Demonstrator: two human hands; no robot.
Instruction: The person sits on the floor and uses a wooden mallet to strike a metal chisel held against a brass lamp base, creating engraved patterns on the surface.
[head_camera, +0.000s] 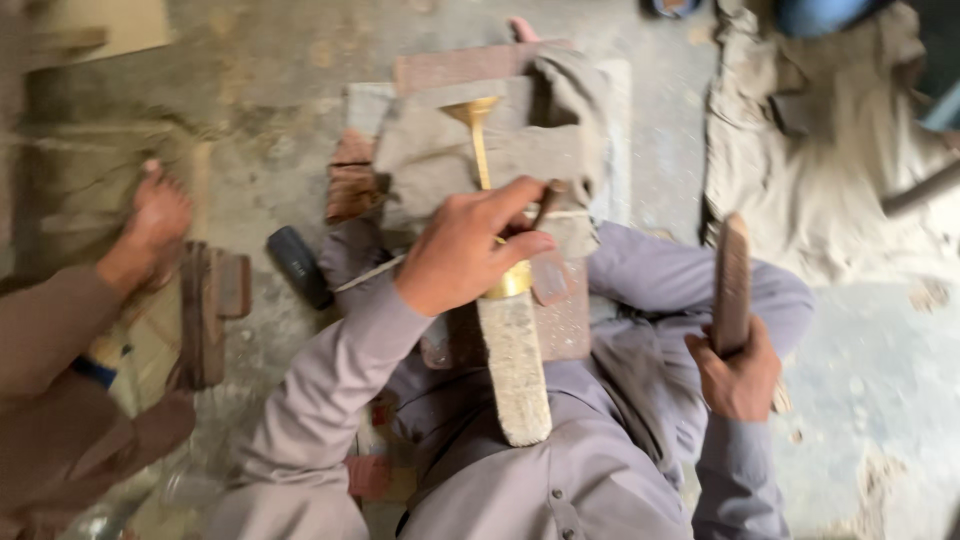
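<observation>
My left hand (468, 248) grips a long brass piece (478, 135) with a flared end, pressing it onto a grey cloth (440, 150) laid over bricks in front of me. A pale, rough-wrapped handle (516, 368) runs from the brass collar back toward my chest. My right hand (738, 372) holds a flat brown wooden bar (731, 282) upright, off to the right above my knee. I sit on the ground in grey clothes.
Another person's bare foot (152, 222) and brown-clad leg (50, 330) are at left, beside wooden blocks (205, 310). A black cylinder (298, 265) lies on the dusty floor. A crumpled grey cloth (830, 170) lies at upper right.
</observation>
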